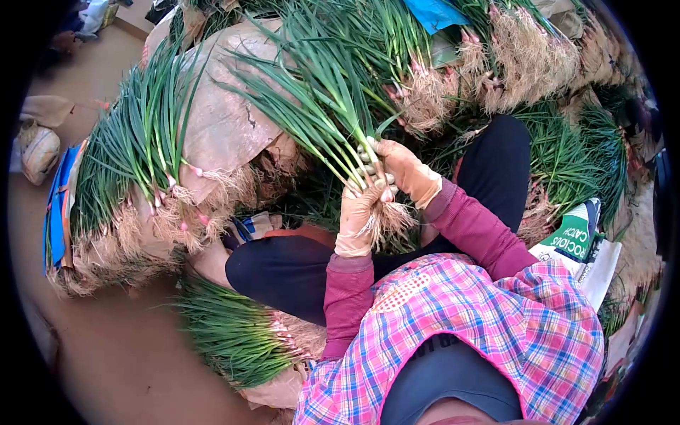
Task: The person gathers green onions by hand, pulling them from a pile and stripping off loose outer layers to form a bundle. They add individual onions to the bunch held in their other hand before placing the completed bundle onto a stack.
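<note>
A bunch of green onions (331, 122) with long green leaves is held upright before my lap, its pale roots hanging below. My left hand (358, 216), in a pale glove, is closed around the lower stems near the bulbs. From the other side, my right hand (402, 168), also gloved, grips the same bunch a little higher, its fingers wrapped across the stems. The two hands nearly meet at the stems. Some of the fingers are partly hidden behind the stalks.
A long row of green onions (145, 142) lies on brown sacking at the left. More rooted bunches (428, 88) lie across the top. Another pile (237, 329) sits at lower left. A green and white packet (577, 237) is at the right, beside further onions (559, 156).
</note>
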{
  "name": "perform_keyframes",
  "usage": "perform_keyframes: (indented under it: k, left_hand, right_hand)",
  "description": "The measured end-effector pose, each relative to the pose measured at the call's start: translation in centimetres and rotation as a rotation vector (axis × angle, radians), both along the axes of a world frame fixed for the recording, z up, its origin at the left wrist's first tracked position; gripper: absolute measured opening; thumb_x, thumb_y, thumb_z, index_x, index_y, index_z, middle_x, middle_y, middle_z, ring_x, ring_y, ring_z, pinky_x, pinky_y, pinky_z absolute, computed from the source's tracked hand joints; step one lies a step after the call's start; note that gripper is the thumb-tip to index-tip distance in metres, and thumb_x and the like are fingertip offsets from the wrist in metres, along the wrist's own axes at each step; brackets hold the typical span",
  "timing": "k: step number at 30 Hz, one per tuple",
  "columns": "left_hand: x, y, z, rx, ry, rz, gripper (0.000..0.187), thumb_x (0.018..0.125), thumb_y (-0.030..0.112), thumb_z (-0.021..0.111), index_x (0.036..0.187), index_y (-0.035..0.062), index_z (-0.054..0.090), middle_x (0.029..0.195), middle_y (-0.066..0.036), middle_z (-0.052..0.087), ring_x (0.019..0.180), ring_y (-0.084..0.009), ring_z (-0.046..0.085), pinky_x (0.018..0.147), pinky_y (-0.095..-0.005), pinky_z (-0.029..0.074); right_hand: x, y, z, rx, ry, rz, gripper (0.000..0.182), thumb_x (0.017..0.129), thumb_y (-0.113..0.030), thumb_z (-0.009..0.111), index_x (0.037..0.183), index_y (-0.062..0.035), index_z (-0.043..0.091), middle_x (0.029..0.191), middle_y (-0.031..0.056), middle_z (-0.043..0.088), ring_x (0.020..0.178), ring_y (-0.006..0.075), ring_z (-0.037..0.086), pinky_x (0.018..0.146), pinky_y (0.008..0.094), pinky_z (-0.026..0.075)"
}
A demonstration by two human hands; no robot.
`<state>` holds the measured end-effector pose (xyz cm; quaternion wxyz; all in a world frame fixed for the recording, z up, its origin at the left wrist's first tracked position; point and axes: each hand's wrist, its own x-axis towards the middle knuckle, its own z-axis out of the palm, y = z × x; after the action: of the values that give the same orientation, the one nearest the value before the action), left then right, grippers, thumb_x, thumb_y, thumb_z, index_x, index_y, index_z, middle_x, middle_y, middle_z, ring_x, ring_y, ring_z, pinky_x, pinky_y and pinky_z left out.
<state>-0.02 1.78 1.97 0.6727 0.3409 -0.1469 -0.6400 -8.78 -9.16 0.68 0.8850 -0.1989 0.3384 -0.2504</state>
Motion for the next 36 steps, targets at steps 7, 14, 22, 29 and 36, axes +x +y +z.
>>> perform_keyframes:
  k: [7,14,22,29,36]
  left_hand:
    - [0.2,1.8,1.3,-0.170,0.179,-0.146,0.054,0.084,0.011,0.070,0.131,0.0039,0.044,0.097,-0.009,0.060,0.081,-0.0209,0.059,0.061,-0.0237,0.049]
    - [0.1,0.5,-1.0,-0.083,0.168,-0.208,0.044,0.088,0.012,0.064,0.128,0.0026,0.047,0.102,-0.014,0.062,0.088,-0.0225,0.062,0.077,-0.0340,0.053]
    - [-1.3,0.6,0.0,-0.171,0.174,-0.286,0.039,0.084,0.011,0.067,0.119,-0.0026,0.055,0.061,0.000,0.049,0.056,-0.0105,0.047,0.083,-0.0360,0.049]
    - [0.2,0.3,2.0,-0.130,-0.007,-0.006,0.029,0.086,0.004,0.061,0.114,0.0022,0.057,0.080,-0.004,0.059,0.070,-0.0180,0.055,0.082,-0.0368,0.051]
    - [0.6,-1.6,-2.4,0.090,-0.045,0.053,0.020,0.086,0.000,0.060,0.105,0.0028,0.056,0.116,-0.012,0.062,0.099,-0.0221,0.065,0.080,-0.0308,0.055]
  right_hand:
    - [-1.9,-4.1,-3.2,-0.429,0.137,-0.126,0.027,0.097,-0.026,0.045,0.083,-0.0078,0.059,0.061,-0.0048,0.049,0.048,0.0072,0.042,0.045,0.0218,0.034]
    - [-5.2,-1.0,-1.8,-0.596,0.143,0.248,0.030,0.094,-0.033,0.058,0.108,-0.0072,0.061,0.079,-0.0004,0.061,0.065,0.0069,0.055,0.059,0.0236,0.047]
    - [-1.4,-4.1,0.2,-0.688,0.326,0.168,0.041,0.087,-0.042,0.065,0.108,-0.0072,0.064,0.088,0.0028,0.064,0.072,0.0155,0.061,0.064,0.0332,0.050]
    - [-4.3,-7.3,-3.8,-1.169,0.923,0.114,0.014,0.080,-0.018,0.070,0.086,-0.0067,0.065,0.082,0.0057,0.065,0.073,0.0210,0.062,0.069,0.0353,0.050]
    - [-4.6,-4.2,-5.2,-1.058,1.069,-0.156,0.017,0.083,-0.018,0.067,0.097,-0.0077,0.066,0.086,0.0080,0.066,0.077,0.0131,0.062,0.073,0.0303,0.048]
